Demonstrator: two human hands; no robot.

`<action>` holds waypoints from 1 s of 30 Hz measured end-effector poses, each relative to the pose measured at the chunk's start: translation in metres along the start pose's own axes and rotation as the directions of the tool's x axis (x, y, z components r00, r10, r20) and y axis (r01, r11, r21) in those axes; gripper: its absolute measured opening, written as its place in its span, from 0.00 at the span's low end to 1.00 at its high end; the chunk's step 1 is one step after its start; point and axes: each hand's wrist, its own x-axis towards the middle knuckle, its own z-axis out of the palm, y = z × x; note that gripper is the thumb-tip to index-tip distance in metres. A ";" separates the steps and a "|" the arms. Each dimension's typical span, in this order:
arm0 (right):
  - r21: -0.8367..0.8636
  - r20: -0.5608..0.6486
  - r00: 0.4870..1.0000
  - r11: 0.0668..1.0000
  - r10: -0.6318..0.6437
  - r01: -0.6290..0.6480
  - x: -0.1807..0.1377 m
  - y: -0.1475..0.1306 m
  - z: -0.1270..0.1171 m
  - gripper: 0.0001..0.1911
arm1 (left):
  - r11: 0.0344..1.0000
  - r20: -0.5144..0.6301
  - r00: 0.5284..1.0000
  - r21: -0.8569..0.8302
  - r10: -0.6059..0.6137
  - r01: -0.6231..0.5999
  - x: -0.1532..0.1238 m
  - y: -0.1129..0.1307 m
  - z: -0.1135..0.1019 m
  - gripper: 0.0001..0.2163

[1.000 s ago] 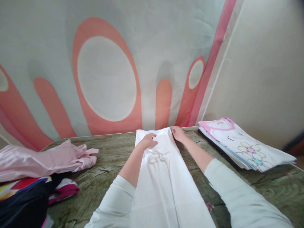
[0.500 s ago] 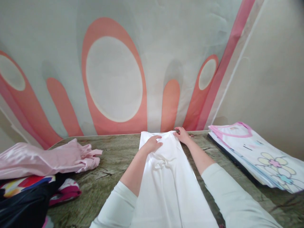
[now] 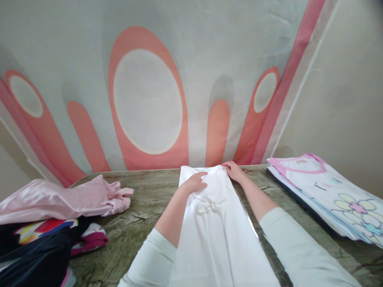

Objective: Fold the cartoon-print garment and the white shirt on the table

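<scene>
A long white garment [image 3: 206, 235] lies lengthwise on the wooden table, its narrow end at the back edge and its wide end towards me. Creases bunch below the far end, and a long fold runs down its middle. My left hand [image 3: 194, 183] rests on the upper part of the cloth, with fingers stretched and thumb apart. At the far right corner, the fingers of my right hand [image 3: 234, 171] are closed on the garment's edge. The near end of the cloth runs out of view.
On the left is a loose heap with a pink garment [image 3: 68, 199] above a dark garment [image 3: 36, 255]. A stack of folded clothes, topped by a white shirt with pink trim [image 3: 335, 187], stands at right. Behind the wooden table [image 3: 143, 219] rises a patterned wall [image 3: 197, 59].
The view has shifted slightly, so everything appears a little farther right. My right hand's fingers have drawn in at the garment's corner. My left hand stays on the cloth.
</scene>
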 end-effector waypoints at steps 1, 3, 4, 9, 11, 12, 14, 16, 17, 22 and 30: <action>-0.005 0.004 1.000 1.000 0.008 -0.008 0.000 0.000 0.000 0.14 | 1.000 0.006 1.000 -0.002 -0.004 0.004 0.000 0.000 -0.001 0.27; -0.017 0.007 1.000 0.999 0.030 -0.030 0.000 -0.001 0.001 0.12 | 1.000 0.015 1.000 -0.005 -0.009 0.009 -0.001 -0.001 -0.002 0.27; -0.023 0.007 0.999 0.999 0.041 -0.041 0.000 -0.001 0.002 0.11 | 1.000 0.018 1.000 -0.006 -0.010 0.010 -0.001 -0.001 -0.002 0.27; -0.034 0.001 0.996 0.996 0.086 -0.086 0.003 -0.004 0.002 0.08 | 1.000 0.016 1.000 -0.019 -0.004 0.005 -0.003 -0.001 -0.003 0.26; -0.029 -0.006 0.995 0.994 0.103 -0.104 0.005 -0.004 0.002 0.07 | 1.000 0.015 1.000 -0.025 0.002 -0.002 -0.003 -0.002 -0.003 0.26; -0.026 -0.012 0.994 0.993 0.112 -0.112 0.005 -0.003 0.003 0.06 | 1.000 0.015 1.000 -0.028 0.007 -0.006 -0.003 -0.002 -0.003 0.25; -0.014 -0.028 0.991 0.991 0.129 -0.130 0.007 -0.002 0.004 0.04 | 0.999 0.020 1.000 -0.031 0.018 -0.018 -0.002 -0.003 -0.003 0.25; 0.007 -0.048 0.989 0.990 0.143 -0.143 0.008 0.001 0.006 0.04 | 0.999 0.030 0.999 -0.032 0.032 -0.031 -0.002 -0.003 -0.003 0.26; 0.020 -0.059 0.987 0.989 0.148 -0.147 0.008 0.002 0.007 0.05 | 0.999 0.035 0.999 -0.032 0.040 -0.039 -0.002 -0.004 -0.003 0.26; 0.091 -0.116 0.984 0.988 0.134 -0.124 0.008 0.008 0.007 0.13 | 0.997 0.053 0.996 -0.034 0.076 -0.074 -0.001 -0.005 -0.003 0.26; 0.124 -0.025 1.000 0.992 -0.006 0.009 0.006 0.000 0.004 0.27 | 0.994 -0.031 0.994 -0.037 0.100 -0.101 0.009 -0.010 0.003 0.21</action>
